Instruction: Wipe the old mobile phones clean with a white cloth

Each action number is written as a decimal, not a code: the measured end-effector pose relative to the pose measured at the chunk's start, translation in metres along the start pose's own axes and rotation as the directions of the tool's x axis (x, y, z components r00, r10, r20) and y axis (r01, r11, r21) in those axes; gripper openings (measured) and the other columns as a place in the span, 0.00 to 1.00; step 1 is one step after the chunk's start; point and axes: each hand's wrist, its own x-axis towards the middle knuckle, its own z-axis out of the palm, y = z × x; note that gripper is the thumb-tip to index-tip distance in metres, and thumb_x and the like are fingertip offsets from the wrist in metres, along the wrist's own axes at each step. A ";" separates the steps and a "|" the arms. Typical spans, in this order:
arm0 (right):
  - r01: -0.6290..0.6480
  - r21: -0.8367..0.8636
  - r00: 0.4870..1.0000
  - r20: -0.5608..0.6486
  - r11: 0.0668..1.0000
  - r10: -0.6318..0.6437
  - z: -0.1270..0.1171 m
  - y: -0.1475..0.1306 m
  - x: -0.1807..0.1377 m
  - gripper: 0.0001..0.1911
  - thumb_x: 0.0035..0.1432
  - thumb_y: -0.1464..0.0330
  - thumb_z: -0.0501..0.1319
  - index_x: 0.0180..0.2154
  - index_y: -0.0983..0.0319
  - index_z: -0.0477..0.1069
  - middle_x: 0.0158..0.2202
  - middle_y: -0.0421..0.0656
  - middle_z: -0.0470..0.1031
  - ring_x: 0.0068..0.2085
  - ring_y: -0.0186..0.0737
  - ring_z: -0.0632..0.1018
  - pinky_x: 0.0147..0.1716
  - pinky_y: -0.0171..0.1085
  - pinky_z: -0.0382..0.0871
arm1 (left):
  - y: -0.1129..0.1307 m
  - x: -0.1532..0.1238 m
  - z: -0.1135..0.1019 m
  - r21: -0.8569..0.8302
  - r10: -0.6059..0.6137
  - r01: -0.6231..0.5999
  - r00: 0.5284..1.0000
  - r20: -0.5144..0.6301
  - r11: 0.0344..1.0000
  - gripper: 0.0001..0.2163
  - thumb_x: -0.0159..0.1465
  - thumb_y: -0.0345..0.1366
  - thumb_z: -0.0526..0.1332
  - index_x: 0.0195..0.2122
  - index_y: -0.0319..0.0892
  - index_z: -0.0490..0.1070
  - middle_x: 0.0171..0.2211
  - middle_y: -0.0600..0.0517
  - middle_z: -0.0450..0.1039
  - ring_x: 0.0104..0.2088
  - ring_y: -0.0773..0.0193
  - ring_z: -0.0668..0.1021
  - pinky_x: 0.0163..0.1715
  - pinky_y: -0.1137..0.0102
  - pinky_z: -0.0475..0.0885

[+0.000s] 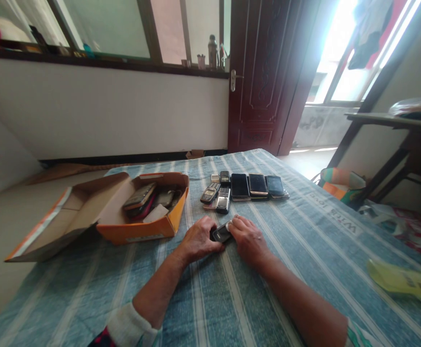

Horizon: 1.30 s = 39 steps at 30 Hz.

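Observation:
Just in front of me, my left hand grips a small dark mobile phone by its left end, thumb and fingers around it. My right hand has its fingers bent over the phone's right end. A small white wad shows under those fingertips; it looks like tissue or cloth, though most of it is hidden. Beyond my hands lie older keypad phones, among them a grey one and a silver-black one. To their right, touchscreen phones lie in a row, including a black one and a gold-edged one.
An orange cardboard box stands at the left, its lid folded open, with several phones inside. The striped cloth covers the surface. A yellow bag lies at the right. Past the far edge is a dark red door.

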 end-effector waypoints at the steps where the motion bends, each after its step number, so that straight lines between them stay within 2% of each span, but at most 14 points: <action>1: -0.026 -0.016 1.000 0.001 1.000 0.026 0.000 0.004 0.000 0.13 0.63 0.78 0.53 0.43 0.62 0.73 0.44 0.48 0.74 0.54 0.45 0.69 0.52 0.41 0.65 | 0.000 0.000 0.000 -0.001 -0.002 0.002 1.000 -0.001 1.000 0.14 0.44 0.38 0.68 0.30 0.42 0.67 0.31 0.54 0.66 0.34 0.60 0.71 0.32 0.70 0.63; 4: -0.080 -0.055 0.997 -0.007 0.995 0.079 0.001 0.013 -0.001 0.15 0.63 0.79 0.51 0.44 0.62 0.73 0.45 0.49 0.73 0.54 0.45 0.70 0.52 0.42 0.66 | 0.000 -0.001 -0.001 -0.003 -0.009 0.009 1.000 0.003 1.000 0.15 0.44 0.38 0.69 0.31 0.42 0.67 0.32 0.53 0.67 0.35 0.60 0.71 0.32 0.70 0.64; 6: -0.071 -0.067 0.997 -0.017 0.995 0.070 0.002 0.013 -0.003 0.15 0.63 0.79 0.51 0.44 0.64 0.73 0.45 0.50 0.73 0.54 0.47 0.69 0.52 0.42 0.66 | 0.000 -0.001 -0.001 -0.002 -0.013 0.013 1.000 0.003 1.000 0.15 0.44 0.38 0.69 0.30 0.41 0.68 0.32 0.53 0.66 0.35 0.60 0.72 0.32 0.70 0.64; 11: 0.047 -0.054 0.997 -0.062 0.997 -0.050 0.006 -0.003 -0.006 0.12 0.63 0.77 0.53 0.44 0.66 0.73 0.44 0.51 0.74 0.54 0.48 0.69 0.51 0.44 0.68 | -0.001 0.000 0.002 0.014 -0.013 0.013 1.000 -0.005 1.000 0.14 0.44 0.38 0.69 0.28 0.42 0.67 0.31 0.54 0.66 0.35 0.60 0.71 0.31 0.70 0.63; 15: 0.188 -0.003 0.976 -0.116 0.982 -0.187 0.009 -0.017 -0.005 0.09 0.64 0.75 0.54 0.41 0.66 0.73 0.41 0.51 0.74 0.53 0.48 0.69 0.51 0.44 0.68 | -0.005 0.000 0.005 0.015 0.017 -0.017 0.999 -0.034 1.000 0.13 0.45 0.38 0.67 0.28 0.42 0.65 0.30 0.54 0.66 0.34 0.61 0.71 0.33 0.70 0.64; 19: 0.246 0.042 0.963 -0.122 0.968 -0.239 0.008 -0.018 -0.004 0.10 0.64 0.74 0.54 0.44 0.65 0.72 0.43 0.51 0.74 0.55 0.47 0.69 0.51 0.44 0.68 | -0.005 -0.001 0.006 0.021 0.014 -0.013 0.999 -0.039 1.000 0.12 0.46 0.36 0.66 0.29 0.42 0.65 0.30 0.54 0.66 0.34 0.61 0.71 0.32 0.70 0.65; 25: 0.133 0.064 0.991 -0.040 0.989 -0.130 0.000 -0.006 -0.006 0.12 0.62 0.78 0.54 0.44 0.64 0.72 0.45 0.49 0.74 0.55 0.46 0.69 0.53 0.44 0.66 | 0.001 -0.002 0.003 0.032 -0.019 0.019 1.000 -0.005 0.999 0.14 0.44 0.38 0.68 0.30 0.41 0.68 0.32 0.53 0.67 0.34 0.61 0.72 0.31 0.71 0.64; 32: -0.019 -0.006 1.000 0.015 1.000 0.019 -0.002 0.007 -0.003 0.17 0.62 0.80 0.50 0.44 0.62 0.73 0.44 0.48 0.73 0.55 0.45 0.69 0.53 0.41 0.65 | 0.002 -0.002 0.000 0.026 -0.021 0.021 1.000 0.008 0.999 0.16 0.44 0.40 0.70 0.30 0.41 0.69 0.32 0.53 0.67 0.35 0.60 0.72 0.33 0.70 0.65; 35: -0.027 -0.033 1.000 0.004 0.999 0.027 0.000 0.007 -0.003 0.17 0.62 0.80 0.50 0.45 0.63 0.73 0.45 0.49 0.73 0.56 0.46 0.69 0.54 0.43 0.65 | 0.002 -0.002 -0.001 0.024 -0.018 0.017 1.000 0.014 1.000 0.15 0.44 0.40 0.70 0.30 0.41 0.68 0.32 0.53 0.67 0.35 0.59 0.72 0.33 0.70 0.65; 39: 0.028 -0.022 1.000 -0.005 0.999 -0.028 0.002 -0.002 -0.005 0.15 0.62 0.79 0.52 0.46 0.67 0.72 0.46 0.51 0.74 0.56 0.49 0.68 0.54 0.44 0.66 | 0.002 -0.002 0.000 0.031 -0.014 0.014 1.000 0.006 0.999 0.16 0.44 0.40 0.70 0.30 0.41 0.68 0.32 0.53 0.67 0.35 0.60 0.72 0.32 0.70 0.65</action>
